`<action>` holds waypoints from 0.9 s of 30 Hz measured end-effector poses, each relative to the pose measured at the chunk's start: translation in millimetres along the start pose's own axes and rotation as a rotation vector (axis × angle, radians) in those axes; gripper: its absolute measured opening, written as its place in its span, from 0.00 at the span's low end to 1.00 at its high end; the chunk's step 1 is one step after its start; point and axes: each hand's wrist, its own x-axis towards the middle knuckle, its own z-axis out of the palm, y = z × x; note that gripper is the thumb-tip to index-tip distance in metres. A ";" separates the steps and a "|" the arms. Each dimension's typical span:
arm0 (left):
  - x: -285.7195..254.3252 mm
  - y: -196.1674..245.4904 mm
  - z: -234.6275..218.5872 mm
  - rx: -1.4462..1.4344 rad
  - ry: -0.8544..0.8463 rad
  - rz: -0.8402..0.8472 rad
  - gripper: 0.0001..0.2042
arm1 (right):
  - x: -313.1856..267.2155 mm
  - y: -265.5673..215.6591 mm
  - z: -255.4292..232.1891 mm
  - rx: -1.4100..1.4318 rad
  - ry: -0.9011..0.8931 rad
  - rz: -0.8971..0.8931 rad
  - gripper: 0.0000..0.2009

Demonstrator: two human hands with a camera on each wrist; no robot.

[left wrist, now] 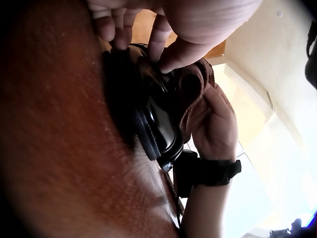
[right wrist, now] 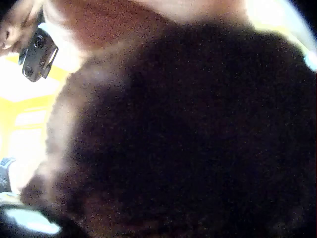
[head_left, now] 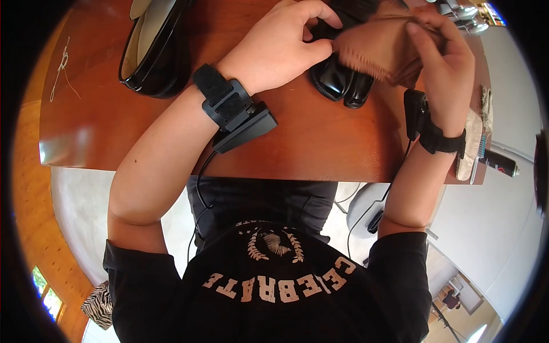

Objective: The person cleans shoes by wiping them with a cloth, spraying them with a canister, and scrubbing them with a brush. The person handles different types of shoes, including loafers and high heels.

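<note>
A glossy black shoe (head_left: 337, 80) lies on the table at the top centre of the head view. My left hand (head_left: 286, 43) grips its upper part, the thumb and fingers curled at it; the left wrist view shows these fingers on the shoe (left wrist: 161, 119). My right hand (head_left: 449, 68) pinches a brown cloth (head_left: 380, 48) with a jagged edge, blurred, beside and partly over the shoe. Dark, out-of-focus cloth (right wrist: 188, 129) fills most of the right wrist view and hides the right fingers there.
Another black shoe (head_left: 154, 57) with a pale lining stands at the upper left of the wooden table (head_left: 320, 143). Thin string (head_left: 64, 63) lies further left. At the right edge are a brush (head_left: 470, 146), a dark can (head_left: 500, 163) and shiny metal objects (head_left: 472, 20).
</note>
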 end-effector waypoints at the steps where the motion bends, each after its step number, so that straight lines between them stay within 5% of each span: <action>1: -0.4 0.2 1.2 0.016 0.023 0.016 0.14 | 0.6 -5.5 -2.0 -0.072 0.066 0.029 0.11; 4: -2.0 -0.7 4.3 0.037 0.064 0.059 0.14 | 1.9 -2.0 -2.0 -0.051 0.090 -0.026 0.10; 7: -1.5 -1.2 3.3 0.021 0.042 0.041 0.14 | -0.5 6.8 4.3 -0.097 -0.148 0.046 0.10; 16: 0.3 -2.8 1.3 0.030 0.035 0.034 0.16 | -3.5 -4.1 -1.8 -0.116 -0.359 0.184 0.13; 19: 0.2 -2.1 1.8 0.028 0.049 0.038 0.16 | -6.1 -4.5 0.3 -0.144 -0.356 -0.007 0.17; 27: -0.4 -3.7 2.5 0.032 0.061 0.039 0.16 | -6.9 -9.3 2.1 -0.247 -0.409 -0.075 0.20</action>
